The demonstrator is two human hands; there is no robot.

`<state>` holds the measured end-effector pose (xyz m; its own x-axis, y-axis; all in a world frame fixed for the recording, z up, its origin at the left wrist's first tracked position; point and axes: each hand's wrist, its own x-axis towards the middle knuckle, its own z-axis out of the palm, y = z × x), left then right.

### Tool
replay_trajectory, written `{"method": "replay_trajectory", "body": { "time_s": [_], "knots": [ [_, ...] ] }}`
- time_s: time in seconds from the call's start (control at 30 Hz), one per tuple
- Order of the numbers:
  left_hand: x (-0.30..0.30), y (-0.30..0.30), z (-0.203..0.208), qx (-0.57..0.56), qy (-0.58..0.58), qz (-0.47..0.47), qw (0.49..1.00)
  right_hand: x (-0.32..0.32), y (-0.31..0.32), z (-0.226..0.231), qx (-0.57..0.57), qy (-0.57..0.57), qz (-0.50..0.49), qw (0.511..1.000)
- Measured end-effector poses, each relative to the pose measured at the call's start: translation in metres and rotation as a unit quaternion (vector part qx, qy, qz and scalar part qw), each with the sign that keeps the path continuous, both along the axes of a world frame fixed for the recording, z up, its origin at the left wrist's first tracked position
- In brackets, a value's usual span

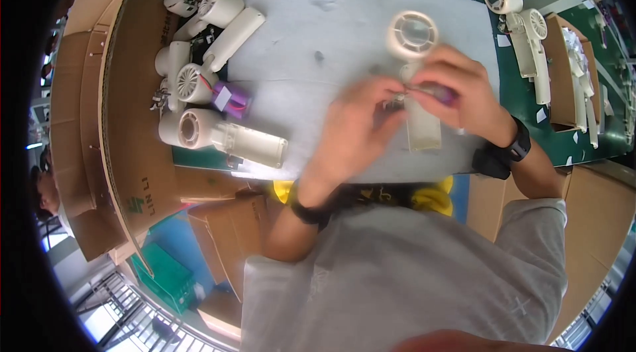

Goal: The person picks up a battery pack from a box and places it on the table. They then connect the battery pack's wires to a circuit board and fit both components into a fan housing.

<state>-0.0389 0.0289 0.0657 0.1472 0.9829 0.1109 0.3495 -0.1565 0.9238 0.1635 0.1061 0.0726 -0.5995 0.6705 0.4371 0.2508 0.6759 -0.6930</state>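
Observation:
A cream handheld fan [412, 35] lies on the grey mat, its round head away from me and its handle part [424, 130] toward me. Over the handle's upper end my two hands meet, both smeared by motion. My left hand [361, 120] curls its fingers at the handle's inner parts; whatever they pinch is too small and blurred to make out. My right hand [464, 90] is closed around a purple object [442, 93], mostly covered by the fingers, so its kind is unclear. Thin reddish lines seem to run between the fingertips.
Several cream fan bodies [255, 143] crowd the left side, with a purple battery pack [230, 99] among them. A tall cardboard box [142, 107] borders them. More fan parts [530, 41] and a small box of white pieces [573, 74] stand right. Near my right wrist lies a black object [491, 162].

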Motion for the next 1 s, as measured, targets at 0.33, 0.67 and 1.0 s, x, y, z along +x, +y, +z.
{"method": "replay_trajectory", "body": {
  "time_s": [0.33,0.67,1.0],
  "knots": [
    [-0.004,-0.004,0.002,0.032,0.038,-0.008,0.999,-0.003,-0.008,-0.004,0.053,-0.035,0.016,0.998],
    [-0.006,-0.007,0.013,-0.030,-0.017,0.020,0.999,-0.007,-0.018,-0.002,-0.031,-0.002,-0.015,0.999],
    [-0.003,-0.008,-0.001,0.111,0.000,0.055,0.992,-0.008,-0.023,0.003,-0.021,-0.045,-0.002,0.999]
  ]
}}
